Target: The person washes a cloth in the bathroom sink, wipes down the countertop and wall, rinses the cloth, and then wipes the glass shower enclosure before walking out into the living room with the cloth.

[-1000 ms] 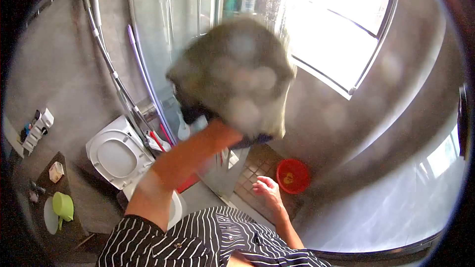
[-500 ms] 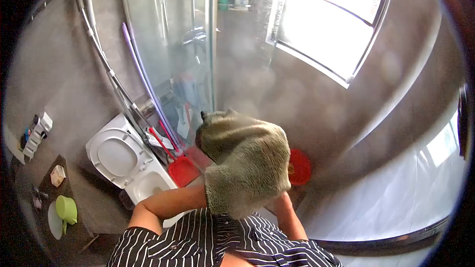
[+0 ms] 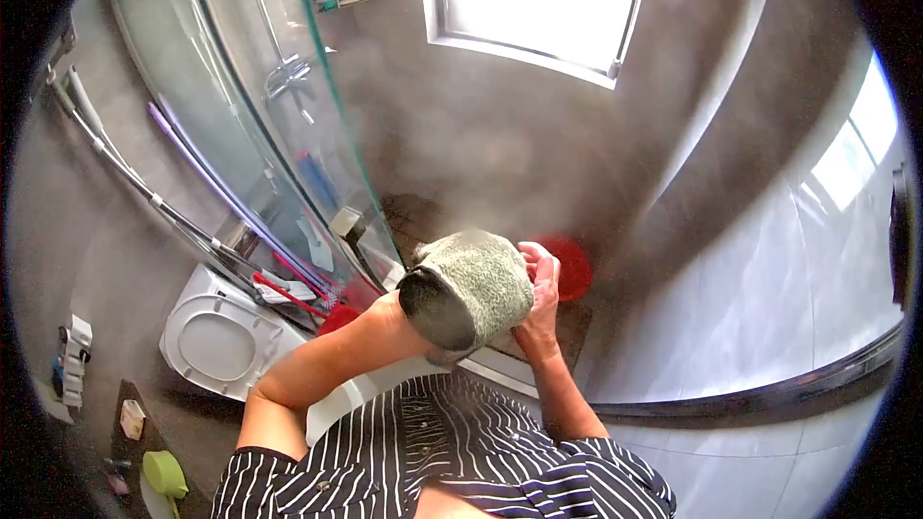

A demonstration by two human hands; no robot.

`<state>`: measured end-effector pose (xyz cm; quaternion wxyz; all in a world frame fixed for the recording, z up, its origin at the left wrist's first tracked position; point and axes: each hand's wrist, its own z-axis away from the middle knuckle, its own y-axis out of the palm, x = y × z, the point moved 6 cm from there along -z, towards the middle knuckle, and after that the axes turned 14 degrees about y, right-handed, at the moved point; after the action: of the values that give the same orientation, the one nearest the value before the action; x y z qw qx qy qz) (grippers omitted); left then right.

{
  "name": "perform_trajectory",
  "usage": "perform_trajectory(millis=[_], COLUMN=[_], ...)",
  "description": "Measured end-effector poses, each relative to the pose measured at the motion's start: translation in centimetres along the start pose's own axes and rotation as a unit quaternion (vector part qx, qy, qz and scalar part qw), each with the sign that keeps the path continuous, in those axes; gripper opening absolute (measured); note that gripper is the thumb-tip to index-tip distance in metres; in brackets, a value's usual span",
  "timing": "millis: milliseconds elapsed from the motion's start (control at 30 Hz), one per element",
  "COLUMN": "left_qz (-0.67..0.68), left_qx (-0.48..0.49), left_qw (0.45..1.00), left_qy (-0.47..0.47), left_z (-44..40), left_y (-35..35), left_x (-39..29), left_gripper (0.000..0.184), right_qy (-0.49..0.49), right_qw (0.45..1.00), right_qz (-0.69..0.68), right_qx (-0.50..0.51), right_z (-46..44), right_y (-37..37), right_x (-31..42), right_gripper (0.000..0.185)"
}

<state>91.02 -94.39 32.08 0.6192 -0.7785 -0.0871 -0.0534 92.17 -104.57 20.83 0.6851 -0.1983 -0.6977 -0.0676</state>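
A fuzzy olive-green cloth [image 3: 490, 279], which looks like a towel, is bunched in front of my chest. Its near left side shows a dark, rounded fold or opening. At the cloth's right edge is my right hand [image 3: 541, 293], its fingers bent around the fabric. From the left, my left hand [image 3: 396, 319] reaches behind the cloth; only the part near the wrist shows and its fingers are hidden.
A glass shower panel [image 3: 288, 135] stands ahead to the left. Below left is a white toilet [image 3: 219, 344] with its lid down, beside long-handled mops [image 3: 144, 187]. A red basin [image 3: 562, 269] sits on the floor beyond my right hand. A green dipper [image 3: 163, 473] lies lower left.
The cloth has gone from spread over both hands to a bunched, rounded shape. My right hand now shows at its edge. The view has shifted, so the window appears farther left and higher.
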Motion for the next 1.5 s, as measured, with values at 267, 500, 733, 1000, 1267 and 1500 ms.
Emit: perform_trajectory(millis=[267, 500, 733, 1000, 1267, 1500], left_qz=[0.360, 0.095, -0.048, 0.022, 0.190, 0.195], left_qx=[0.153, 0.064, -0.235, -0.397, -0.438, -0.460], left_qw=[0.897, 0.987, 0.920, 0.711, 0.682, 0.679], left_qy=[-0.208, -0.111, -0.309, -0.580, -0.554, -0.538], left_z=[0.9, -1.0, 11.6, 19.4, 18.3, 18.6], left_y=[4.0, 7.0, -1.0, -0.7, 3.4, 4.0], left_x=[-1.5, -3.9, -3.6, 0.5, 4.9, 5.1], left_gripper=[0.035, 0.039, 0.034, 0.047, 0.044, 0.028], right_qy=[0.115, 0.019, -0.197, -0.265, -0.197, -0.102], right_qw=[0.926, 0.961, 0.930, 0.891, 0.922, 0.928], right_qz=[-0.193, -0.085, 0.085, 0.124, 0.063, 0.044], right_qx=[0.304, 0.264, 0.297, 0.348, 0.329, 0.356], right_z=[-0.2, -3.9, -8.7, -8.9, -4.7, 1.2], right_y=[5.2, 5.0, 10.2, 18.5, 18.2, 13.1], right_x=[-5.9, -3.6, 3.8, 4.1, -3.3, -10.3], right_gripper=[0.054, 0.049, 0.044, 0.039, 0.034, 0.029])
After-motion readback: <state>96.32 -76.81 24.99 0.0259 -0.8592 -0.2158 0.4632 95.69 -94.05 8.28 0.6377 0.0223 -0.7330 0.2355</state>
